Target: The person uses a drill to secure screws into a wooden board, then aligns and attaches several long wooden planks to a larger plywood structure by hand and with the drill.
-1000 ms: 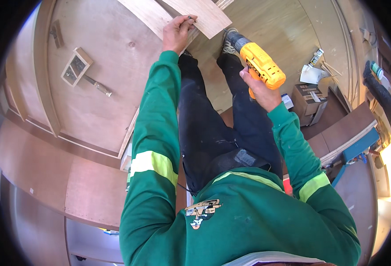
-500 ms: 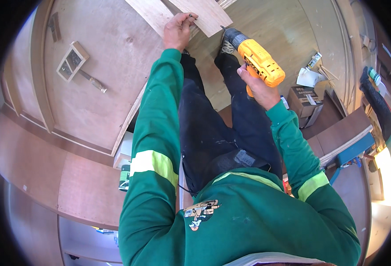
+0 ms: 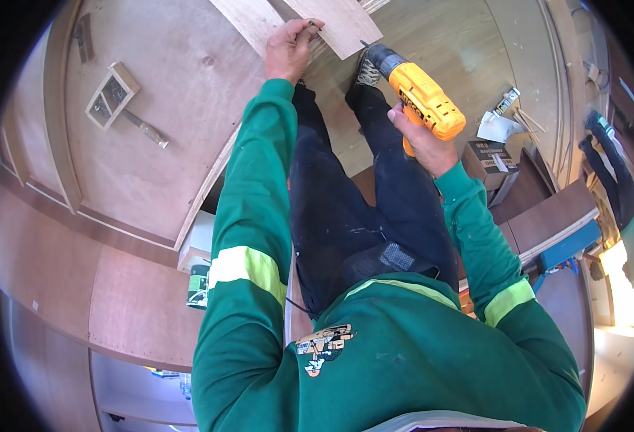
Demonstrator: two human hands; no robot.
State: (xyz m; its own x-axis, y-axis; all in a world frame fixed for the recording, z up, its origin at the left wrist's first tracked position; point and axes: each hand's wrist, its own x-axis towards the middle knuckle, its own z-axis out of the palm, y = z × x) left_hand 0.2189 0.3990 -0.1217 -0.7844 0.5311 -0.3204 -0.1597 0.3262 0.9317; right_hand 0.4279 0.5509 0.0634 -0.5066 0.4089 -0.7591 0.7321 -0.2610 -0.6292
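Observation:
My right hand (image 3: 426, 144) is wrapped round the grip of a yellow and black cordless drill (image 3: 425, 97). The drill points away from me and to the left, its bit close to the corner of a pale wooden board (image 3: 338, 25). At the board's left side, the fingers of my left hand (image 3: 292, 47) are pinched together. Something small and dark shows at their tips, too small to name. A second pale board (image 3: 248, 21) runs beside the first, partly behind my left hand.
On the large wooden panel (image 3: 166, 93) at left lie a small wooden frame (image 3: 123, 78) and a handled tool (image 3: 146, 131). A cardboard box (image 3: 490, 158), a white tube (image 3: 506, 101) and thin sticks (image 3: 527, 122) are at right. Another person (image 3: 623, 194) is at the far right.
The drill and my right hand have shifted very slightly to the right. The view has moved a little. At the far right, the other person's limbs have changed position.

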